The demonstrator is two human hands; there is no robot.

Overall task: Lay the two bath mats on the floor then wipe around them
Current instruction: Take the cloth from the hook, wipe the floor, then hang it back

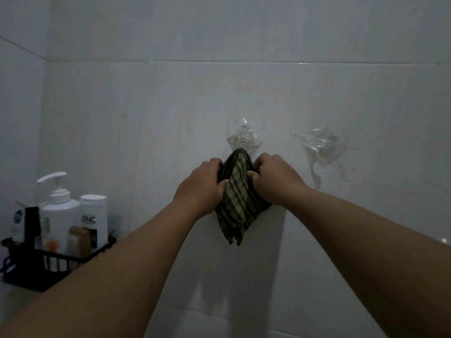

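We see both hands raised to a white tiled wall (170, 113), each closed on the same striped cloth (238, 191). The left hand (203, 186) grips the cloth's left edge, thumb across the front of the fabric and fingers curled behind it. The right hand (274, 178) grips the right edge in the same manner, thumb pressed onto the front. The two hands sit close together, with only a narrow band of cloth between them.

The cloth is dark green with pale stripes. Its top reaches the lower edge of a clear adhesive hook (244, 140) stuck to the wall; we cannot tell whether the cloth hangs from the hook or is merely held against it. Below the hands the cloth falls in bunched folds and ends in a loose point.

To the right of the hook, well apart from the hands, a crumpled clear plastic piece (322, 147) clings to the wall, with a pale strip trailing down from it.

At lower left, a black wire caddy (36, 274) holds a white pump bottle (58, 215), a white bottle marked "ZINC" (94, 218), and several smaller containers too dim to identify. The left forearm passes in front of the caddy's right corner.

No bath mats and no floor appear in this view.
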